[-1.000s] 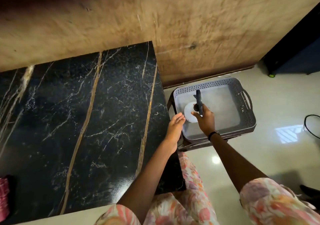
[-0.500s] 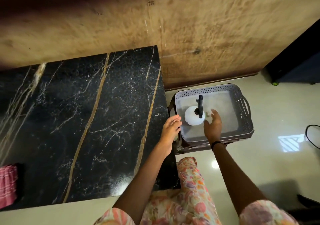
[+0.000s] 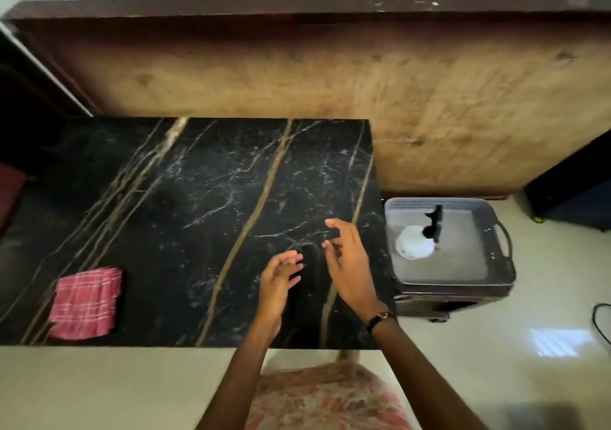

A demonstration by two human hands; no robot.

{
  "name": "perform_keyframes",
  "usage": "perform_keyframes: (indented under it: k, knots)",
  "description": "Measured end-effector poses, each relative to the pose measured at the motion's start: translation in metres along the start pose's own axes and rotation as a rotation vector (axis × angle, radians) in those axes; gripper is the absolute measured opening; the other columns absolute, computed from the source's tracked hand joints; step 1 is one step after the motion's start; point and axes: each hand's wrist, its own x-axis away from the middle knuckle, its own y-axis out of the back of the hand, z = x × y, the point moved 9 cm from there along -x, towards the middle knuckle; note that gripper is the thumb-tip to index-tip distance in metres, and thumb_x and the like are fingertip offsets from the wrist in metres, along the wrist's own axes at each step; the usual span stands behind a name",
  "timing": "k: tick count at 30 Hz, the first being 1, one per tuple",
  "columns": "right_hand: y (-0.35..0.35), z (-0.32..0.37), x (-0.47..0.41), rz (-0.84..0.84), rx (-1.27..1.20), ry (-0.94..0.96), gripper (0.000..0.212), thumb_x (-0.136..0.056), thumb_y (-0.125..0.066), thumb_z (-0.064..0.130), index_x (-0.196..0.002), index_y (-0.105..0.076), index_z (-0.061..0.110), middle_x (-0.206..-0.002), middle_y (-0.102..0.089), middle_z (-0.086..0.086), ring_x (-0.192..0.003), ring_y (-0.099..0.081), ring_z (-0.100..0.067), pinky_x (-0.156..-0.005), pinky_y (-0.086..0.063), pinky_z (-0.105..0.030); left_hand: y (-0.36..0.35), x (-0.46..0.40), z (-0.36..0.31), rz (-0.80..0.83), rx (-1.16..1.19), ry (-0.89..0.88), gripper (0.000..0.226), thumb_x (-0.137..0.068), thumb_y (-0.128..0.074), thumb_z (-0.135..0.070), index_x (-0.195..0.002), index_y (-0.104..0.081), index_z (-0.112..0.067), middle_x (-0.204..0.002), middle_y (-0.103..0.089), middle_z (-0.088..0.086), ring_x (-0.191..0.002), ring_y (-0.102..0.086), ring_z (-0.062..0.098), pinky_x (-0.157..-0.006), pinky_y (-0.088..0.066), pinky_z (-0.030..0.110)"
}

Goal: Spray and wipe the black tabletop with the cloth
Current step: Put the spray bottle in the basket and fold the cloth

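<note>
Over the near right part of the black tabletop (image 3: 185,205), both hands are hovering empty: the left hand (image 3: 278,280) is spreading its fingers loosely, and the right hand (image 3: 349,264) is curling its fingers slightly, grasping nothing. Whether either palm is touching the stone is hard to tell, since motion is blurring both. A dark band (image 3: 380,320) is circling the right wrist. The pink checked cloth (image 3: 86,302) is lying folded near the front left edge, well apart from the hands. To the right, beyond the table's edge, the white spray bottle (image 3: 415,246) is standing in a grey tray (image 3: 496,264), its dark trigger head hiding part of its top. The stand under the tray is mostly hidden. A dark cable (image 3: 600,322) is being cut off at the right border
</note>
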Motion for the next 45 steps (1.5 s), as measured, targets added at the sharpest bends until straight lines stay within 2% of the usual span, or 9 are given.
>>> perform_keyframes:
  k: [5, 10, 14, 18, 23, 26, 33, 38, 45]
  knots:
    - [-0.151, 0.069, 0.009, 0.241, 0.019, 0.085, 0.034, -0.094, -0.051, 0.006, -0.126, -0.05, 0.016, -0.121, -0.053, 0.007, -0.09, -0.058, -0.005, -0.083, -0.052, -0.03, 0.168, 0.01, -0.019, -0.22, -0.129, -0.1, 0.015, -0.096, -0.047, -0.008, -0.104, -0.06, -0.011, -0.1, -0.065, 0.003, -0.087, -0.062, 0.01, -0.075, -0.051, 0.02]
    - [-0.301, 0.118, 0.028, 0.444, 0.007, 0.052, 0.032, -0.093, -0.054, 0.01, -0.125, -0.052, 0.015, -0.115, -0.058, -0.001, -0.091, -0.063, -0.016, -0.084, -0.053, -0.038, 0.33, 0.017, -0.039, -0.405, -0.323, -0.181, 0.018, -0.097, -0.048, -0.01, -0.111, -0.059, -0.008, -0.105, -0.064, 0.008, -0.096, -0.06, 0.024, -0.089, -0.046, 0.039]
    - [-0.39, 0.128, 0.044, 0.553, 0.032, -0.143, 0.039, -0.092, -0.059, 0.016, -0.13, -0.05, 0.01, -0.123, -0.058, -0.009, -0.099, -0.062, -0.024, -0.091, -0.049, -0.045, 0.418, 0.019, -0.054, -0.596, -0.464, -0.197, 0.025, -0.095, -0.047, -0.016, -0.111, -0.057, 0.001, -0.106, -0.061, 0.017, -0.095, -0.057, 0.03, -0.086, -0.047, 0.039]
    - [-0.434, 0.119, 0.05, 0.519, 0.043, -0.359, 0.055, -0.09, -0.063, 0.016, -0.138, -0.04, 0.002, -0.137, -0.045, -0.017, -0.12, -0.052, -0.034, -0.102, -0.042, -0.046, 0.454, -0.005, -0.045, -0.595, -0.501, -0.058, 0.03, -0.091, -0.058, -0.02, -0.114, -0.053, -0.001, -0.113, -0.06, 0.022, -0.104, -0.059, 0.037, -0.091, -0.05, 0.053]
    - [-0.454, 0.103, 0.054, 0.371, -0.063, -0.573, 0.067, -0.082, -0.069, 0.01, -0.14, -0.036, 0.0, -0.136, -0.047, -0.017, -0.119, -0.053, -0.033, -0.101, -0.044, -0.046, 0.462, -0.02, -0.026, -0.459, -0.48, 0.045, 0.043, -0.085, -0.068, -0.023, -0.119, -0.05, -0.005, -0.115, -0.061, 0.017, -0.104, -0.061, 0.034, -0.091, -0.052, 0.052]
    - [-0.457, 0.095, 0.055, 0.336, -0.059, -0.641, 0.059, -0.077, -0.075, 0.013, -0.13, -0.049, 0.004, -0.126, -0.059, -0.014, -0.112, -0.059, -0.027, -0.097, -0.048, -0.042, 0.464, -0.02, -0.025, -0.436, -0.406, 0.08, 0.044, -0.087, -0.065, -0.016, -0.125, -0.045, -0.006, -0.118, -0.058, 0.016, -0.107, -0.06, 0.032, -0.092, -0.052, 0.048]
    - [-0.451, 0.104, 0.052, 0.395, 0.029, -0.546, 0.043, -0.08, -0.075, 0.019, -0.118, -0.061, 0.007, -0.12, -0.058, -0.011, -0.108, -0.058, -0.025, -0.099, -0.046, -0.036, 0.462, -0.028, -0.011, -0.309, -0.228, 0.176, 0.049, -0.089, -0.063, -0.022, -0.132, -0.046, -0.006, -0.124, -0.061, 0.015, -0.106, -0.062, 0.03, -0.086, -0.05, 0.038]
    - [-0.406, 0.105, 0.059, 0.356, -0.27, -0.601, 0.03, -0.087, -0.068, 0.019, -0.115, -0.059, 0.014, -0.12, -0.062, -0.004, -0.106, -0.061, -0.018, -0.091, -0.05, -0.031, 0.422, -0.025, -0.024, -0.151, -0.099, 0.131, 0.025, -0.092, -0.059, -0.021, -0.115, -0.056, -0.011, -0.091, -0.066, 0.0, -0.08, -0.063, 0.01, -0.063, -0.046, 0.02]
    - [-0.289, 0.1, 0.058, 0.238, -0.47, -0.573, 0.045, -0.086, -0.068, 0.011, -0.125, -0.047, 0.019, -0.116, -0.06, 0.005, -0.105, -0.06, -0.012, -0.08, -0.053, -0.025, 0.308, -0.022, -0.042, 0.094, -0.091, 0.077, 0.026, -0.089, -0.062, -0.023, -0.113, -0.062, -0.011, -0.094, -0.072, 0.001, -0.08, -0.068, 0.009, -0.058, -0.051, 0.013]
